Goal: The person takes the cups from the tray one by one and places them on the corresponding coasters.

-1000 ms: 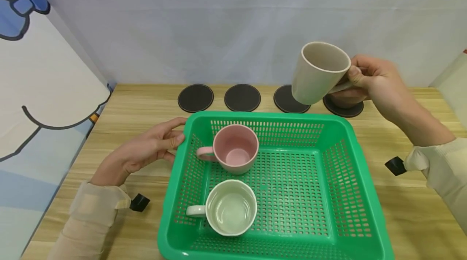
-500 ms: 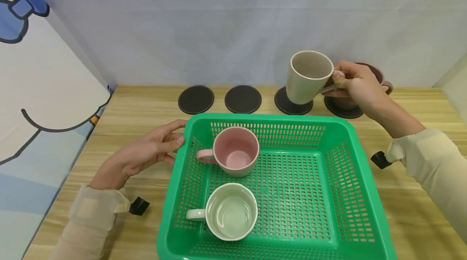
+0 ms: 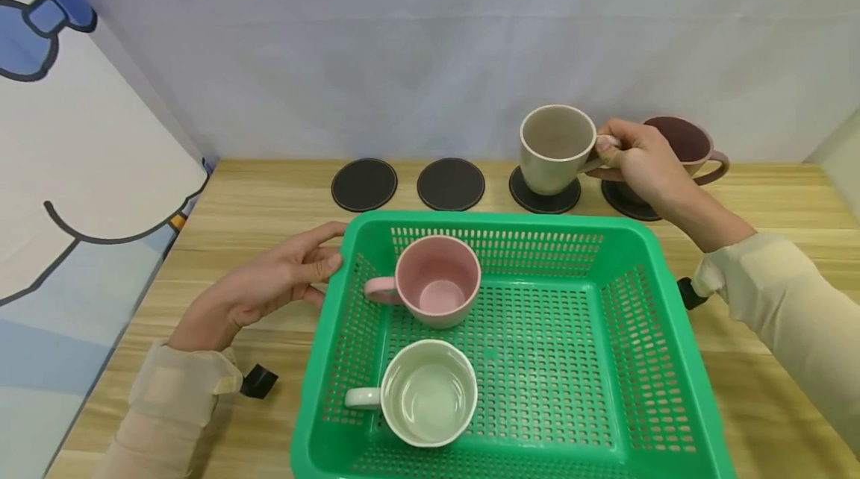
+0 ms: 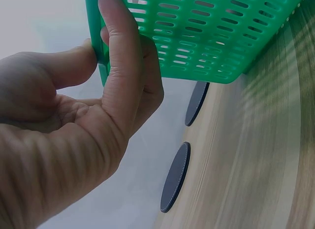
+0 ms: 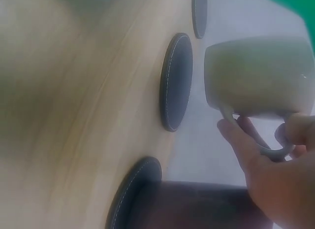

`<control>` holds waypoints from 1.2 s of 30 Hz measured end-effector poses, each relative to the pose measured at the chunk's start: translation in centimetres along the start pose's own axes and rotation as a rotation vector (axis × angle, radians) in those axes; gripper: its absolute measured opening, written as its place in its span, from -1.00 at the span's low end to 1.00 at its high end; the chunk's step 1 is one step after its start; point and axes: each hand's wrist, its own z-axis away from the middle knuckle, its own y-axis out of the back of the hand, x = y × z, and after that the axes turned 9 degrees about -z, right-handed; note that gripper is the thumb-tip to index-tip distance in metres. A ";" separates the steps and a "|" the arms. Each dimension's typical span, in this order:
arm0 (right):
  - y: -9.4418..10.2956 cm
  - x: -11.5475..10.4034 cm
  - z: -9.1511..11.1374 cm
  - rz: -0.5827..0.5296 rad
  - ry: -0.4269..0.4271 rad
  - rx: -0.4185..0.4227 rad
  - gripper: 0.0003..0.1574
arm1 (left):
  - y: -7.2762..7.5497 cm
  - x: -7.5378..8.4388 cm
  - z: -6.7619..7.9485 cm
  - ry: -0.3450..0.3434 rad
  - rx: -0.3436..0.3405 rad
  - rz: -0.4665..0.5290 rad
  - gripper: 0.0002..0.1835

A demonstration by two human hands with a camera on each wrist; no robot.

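My right hand [image 3: 641,162] grips the handle of a beige mug [image 3: 555,158], held upright over the third black coaster [image 3: 569,199]. In the right wrist view a gap shows between the mug [image 5: 258,76] and the coaster [image 5: 176,83]. Behind that hand, a brown mug [image 3: 685,143] stands on the rightmost coaster [image 3: 625,199], partly covered by my fingers and wrist. My left hand [image 3: 275,274] pinches the left rim of a green plastic basket [image 3: 658,270], thumb and fingers on either side of it, as the left wrist view shows.
Inside the basket are a pink mug [image 3: 437,281] and a pale green mug [image 3: 430,393], both with handles to the left. Two more black coasters, the leftmost coaster [image 3: 364,184] and its neighbouring coaster [image 3: 451,184], lie behind the basket near the grey cloth backdrop [image 3: 376,54].
The beige mug has come down and left in my right hand, from a tilted pose to upright over the third coaster. The brown mug shows more. My left hand stays on the basket rim.
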 end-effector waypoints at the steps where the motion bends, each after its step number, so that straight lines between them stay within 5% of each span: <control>1: -0.1 0.0 -0.1 -0.006 0.001 0.002 -0.65 | 0.0 0.0 0.0 -0.002 0.001 -0.001 -0.36; 17: -1.7 1.0 -0.9 -0.091 -0.051 0.103 -0.65 | 0.2 0.0 -0.2 0.001 -0.006 -0.015 -0.36; 26: -2.3 1.6 -1.0 -0.036 -0.109 0.124 -0.65 | 0.1 0.1 -0.2 -0.007 -0.002 -0.010 -0.37; 36: -2.7 2.1 -1.0 -0.175 -0.148 0.160 -0.63 | 0.0 0.2 -0.1 -0.006 -0.007 -0.007 -0.36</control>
